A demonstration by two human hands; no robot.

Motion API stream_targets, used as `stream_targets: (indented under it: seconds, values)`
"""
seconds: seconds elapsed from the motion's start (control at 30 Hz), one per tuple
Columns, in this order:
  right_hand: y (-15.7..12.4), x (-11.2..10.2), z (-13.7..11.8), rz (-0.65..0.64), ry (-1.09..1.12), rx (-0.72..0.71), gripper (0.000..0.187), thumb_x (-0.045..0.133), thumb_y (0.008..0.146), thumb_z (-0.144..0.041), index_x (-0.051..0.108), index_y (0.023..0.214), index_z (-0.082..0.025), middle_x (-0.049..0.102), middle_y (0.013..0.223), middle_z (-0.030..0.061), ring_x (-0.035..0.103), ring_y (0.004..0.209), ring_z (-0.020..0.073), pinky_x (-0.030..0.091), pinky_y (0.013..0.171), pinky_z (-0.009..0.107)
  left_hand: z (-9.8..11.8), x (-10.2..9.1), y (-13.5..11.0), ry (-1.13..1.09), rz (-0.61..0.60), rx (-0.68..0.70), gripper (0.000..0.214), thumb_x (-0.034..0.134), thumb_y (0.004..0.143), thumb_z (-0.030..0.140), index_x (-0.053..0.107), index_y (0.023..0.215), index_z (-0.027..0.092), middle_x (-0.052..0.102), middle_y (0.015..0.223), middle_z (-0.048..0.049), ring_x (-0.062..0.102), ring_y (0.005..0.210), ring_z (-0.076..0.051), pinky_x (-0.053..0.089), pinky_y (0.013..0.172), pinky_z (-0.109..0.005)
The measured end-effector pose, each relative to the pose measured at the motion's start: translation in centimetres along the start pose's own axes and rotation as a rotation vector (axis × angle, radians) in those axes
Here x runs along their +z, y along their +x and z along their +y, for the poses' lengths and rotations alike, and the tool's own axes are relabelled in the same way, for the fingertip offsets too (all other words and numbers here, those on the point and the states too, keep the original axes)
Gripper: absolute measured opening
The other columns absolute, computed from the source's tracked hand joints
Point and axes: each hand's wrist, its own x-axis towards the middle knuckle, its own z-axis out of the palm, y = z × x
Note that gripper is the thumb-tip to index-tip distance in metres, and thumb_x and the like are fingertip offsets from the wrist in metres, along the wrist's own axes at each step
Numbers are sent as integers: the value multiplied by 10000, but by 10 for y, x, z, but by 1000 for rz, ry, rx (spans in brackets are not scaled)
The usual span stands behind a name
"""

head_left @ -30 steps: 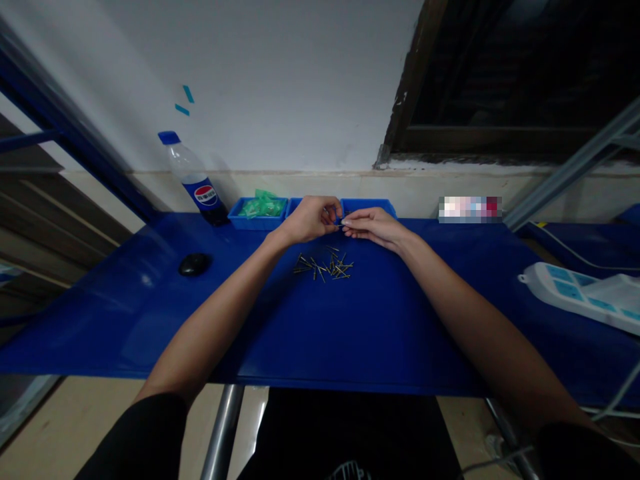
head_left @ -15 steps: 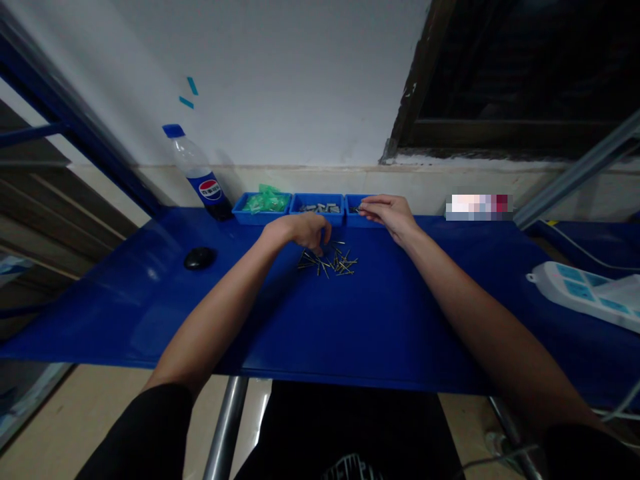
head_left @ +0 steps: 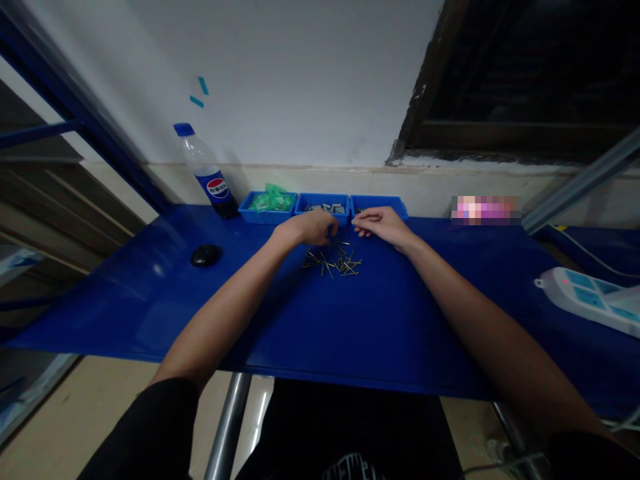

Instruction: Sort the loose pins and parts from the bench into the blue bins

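Note:
On the blue table lies a loose pile of thin, brass-toned metal rods (head_left: 345, 265), their exact kind too small to tell. My left hand (head_left: 316, 228) hovers over the pile's far left side with its fingers curled down; whatever is between the fingertips is hidden. To the right, my right hand (head_left: 384, 227) is just in front of the right blue bin (head_left: 395, 207), thumb and fingers pinched together. Nothing in that pinch can be made out. Small grey metal pieces lie in the middle blue bin (head_left: 323, 199), partly covered by my left hand.
A left blue bin (head_left: 266, 217) holds green plastic bags. Beside it stands a cola bottle (head_left: 216, 187). A black computer mouse (head_left: 205, 255) lies at left, a white power strip (head_left: 585, 293) at right. A blurred-out item (head_left: 486, 211) sits near the wall.
My right hand has come back from over the right bin to its front edge. The left hand has risen slightly away from the rods. The whole view has shifted a little.

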Motion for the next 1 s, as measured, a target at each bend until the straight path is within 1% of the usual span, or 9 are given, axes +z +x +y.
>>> stream_targets:
  seconds: [0.07,0.17,0.27,0.33,0.43,0.6,0.7,0.9,1.0]
  values:
    - [0,2,5,-12,1,-13,208,824,788,-395,791,862,-203,789,783,77,695,655,176,541,617,323,-1,4,4,9,95,84,361,671,829,105,762,1177,131,759,1022,-96,678,888,-197,490,820,-309]
    - [1,3,14,-14,29,-18,222,829,777,-404,789,855,-200,786,775,83,685,639,179,530,606,331,1,13,10,-3,76,182,350,621,849,85,769,1164,122,770,1060,-106,699,939,-201,499,846,-302]
    - [2,3,23,-17,36,-5,227,819,787,-422,791,843,-204,787,786,88,685,640,185,530,609,340,2,21,14,-1,23,157,349,633,823,68,776,1135,130,772,1058,-110,706,951,-208,509,841,-301]
    - [4,3,29,-12,31,-10,245,822,783,-443,788,819,-203,784,776,88,684,637,187,529,608,338,1,25,16,-8,20,129,332,647,816,70,775,1114,137,770,1054,-110,703,944,-207,510,825,-299]
    - [6,6,35,12,31,1,282,844,754,-474,786,801,-202,779,759,83,673,620,184,514,583,324,-1,27,17,-17,23,112,241,640,827,71,779,1012,138,770,995,-103,689,862,-185,491,753,-278]
    - [1,12,35,37,41,-24,306,860,730,-493,776,783,-203,774,748,75,671,611,185,525,602,331,-1,27,14,1,13,105,201,597,837,57,763,929,124,753,864,-95,644,741,-159,431,650,-265]
    - [-10,14,33,51,89,-66,337,839,765,-514,785,876,-201,784,784,75,683,640,190,547,650,343,-4,26,14,-34,26,108,188,603,832,54,747,938,113,751,849,-86,631,715,-149,414,635,-258]
    - [-27,15,30,107,123,-95,394,808,804,-545,779,981,-193,778,778,65,672,624,180,528,631,333,-7,17,12,-203,167,209,163,600,843,71,723,947,96,744,819,-66,645,707,-127,437,671,-237]
    - [-31,16,29,74,161,-101,383,834,780,-507,783,999,-196,792,799,68,693,642,186,545,671,348,-4,14,11,-283,228,243,134,617,851,84,721,936,91,739,800,-65,659,713,-129,457,680,-236]
